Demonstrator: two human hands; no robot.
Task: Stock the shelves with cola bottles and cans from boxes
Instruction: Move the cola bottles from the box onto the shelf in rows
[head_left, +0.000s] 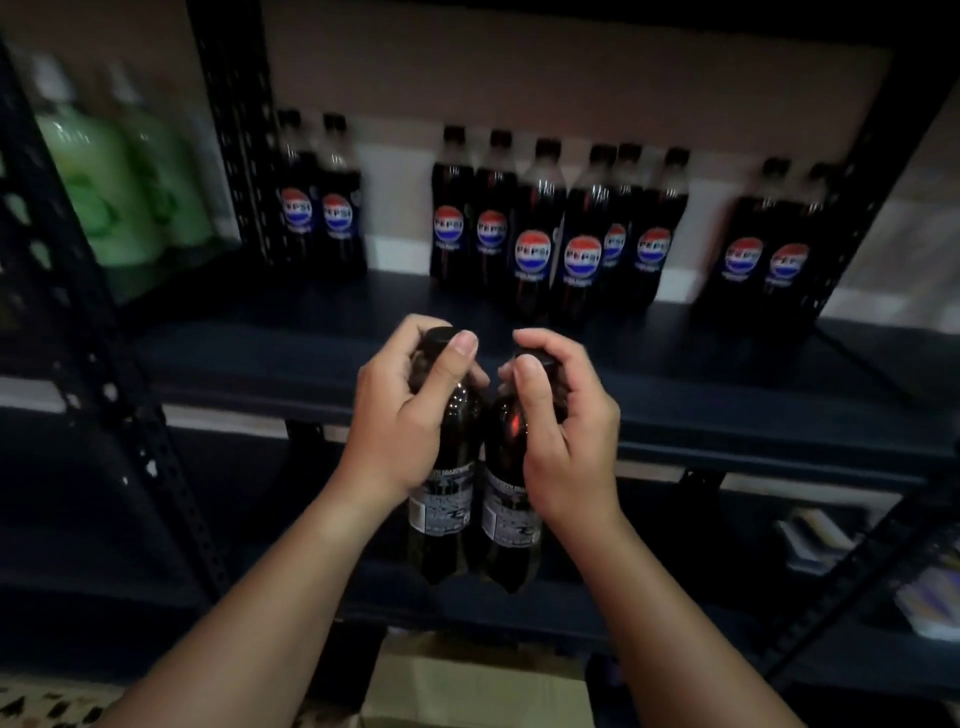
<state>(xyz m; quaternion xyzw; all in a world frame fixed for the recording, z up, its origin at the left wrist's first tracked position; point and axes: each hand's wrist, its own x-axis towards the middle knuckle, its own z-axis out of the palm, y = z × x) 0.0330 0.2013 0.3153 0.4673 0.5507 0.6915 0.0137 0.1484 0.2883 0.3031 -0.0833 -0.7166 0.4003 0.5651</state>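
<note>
Cardboard box (467, 686) is sitting low between the forearms, and above it each hand is gripping a cola bottle by the neck: the left hand (400, 415) is holding the left bottle (447, 499), the right hand (561, 431) the right bottle (511, 514), the two touching side by side before the shelf (260, 358). Farther back, Pepsi bottles (556, 244) are standing upright in groups along that shelf, with green bottles (114, 176) blurring at far left.

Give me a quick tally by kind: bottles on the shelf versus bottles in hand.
Cola bottles standing on the shelf: 10, from the far-left one to the far-right one
Cola bottles in hand: 2, one in the left hand, one in the right hand
Green bottles in the left bay: 2, blurred
Total: 14
</note>
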